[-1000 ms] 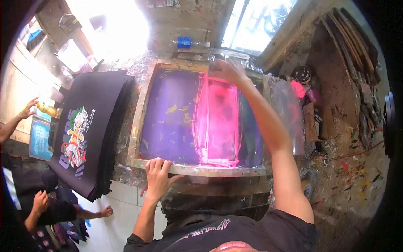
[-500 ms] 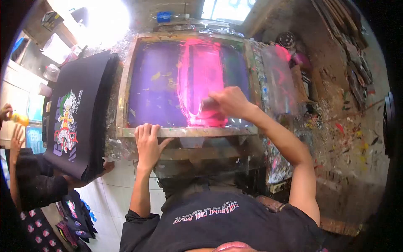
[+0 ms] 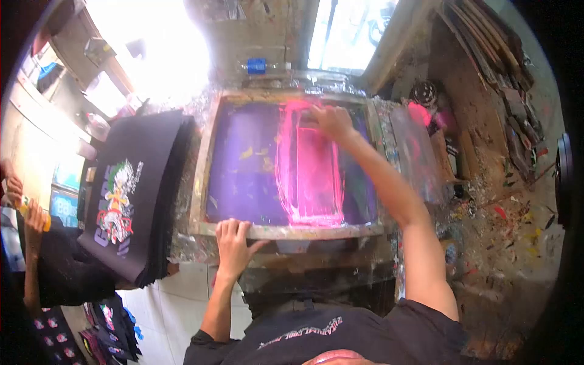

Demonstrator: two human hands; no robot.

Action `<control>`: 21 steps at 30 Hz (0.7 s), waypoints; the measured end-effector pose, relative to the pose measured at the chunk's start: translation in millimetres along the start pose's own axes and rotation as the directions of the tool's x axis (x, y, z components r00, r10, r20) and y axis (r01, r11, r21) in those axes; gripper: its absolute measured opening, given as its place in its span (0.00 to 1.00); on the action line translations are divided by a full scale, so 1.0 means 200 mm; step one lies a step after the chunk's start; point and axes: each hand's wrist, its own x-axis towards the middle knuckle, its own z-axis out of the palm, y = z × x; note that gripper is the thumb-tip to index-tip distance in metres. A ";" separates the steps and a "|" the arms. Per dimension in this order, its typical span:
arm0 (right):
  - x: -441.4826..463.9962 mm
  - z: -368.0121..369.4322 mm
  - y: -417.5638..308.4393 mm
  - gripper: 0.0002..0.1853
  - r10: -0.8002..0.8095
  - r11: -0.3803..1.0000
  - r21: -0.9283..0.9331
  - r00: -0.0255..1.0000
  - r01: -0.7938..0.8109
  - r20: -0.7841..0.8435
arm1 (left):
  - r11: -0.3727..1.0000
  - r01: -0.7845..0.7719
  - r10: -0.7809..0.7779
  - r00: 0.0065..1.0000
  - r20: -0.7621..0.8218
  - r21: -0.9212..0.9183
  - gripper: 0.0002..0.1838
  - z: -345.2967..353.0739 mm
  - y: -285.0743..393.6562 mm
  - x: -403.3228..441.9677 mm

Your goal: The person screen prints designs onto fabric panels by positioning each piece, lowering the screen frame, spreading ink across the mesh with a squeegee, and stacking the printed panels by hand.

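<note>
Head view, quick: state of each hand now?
Left hand: open, thumb spread, on the screen frame's near edge.
Right hand: closed on a dark tool, blurred.

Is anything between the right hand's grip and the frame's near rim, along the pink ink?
Nothing visible: the pink ink lies bare from the right hand to the near rim of the frame. The left hand rests on that rim, left of the ink.

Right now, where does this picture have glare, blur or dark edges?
Head view: the upper left burns out to white, and the bright opening at the top glares too; head view: the right hand looks smeared, probably by motion, while the left hand is clearer; head view: the corners curve into black, as through a wide lens.
</note>
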 end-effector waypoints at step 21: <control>-0.95 -0.32 -0.59 0.21 -0.101 0.974 0.215 0.989 0.076 0.109 | 0.996 -0.070 0.070 0.998 0.000 0.057 0.27 -0.07 0.01 0.02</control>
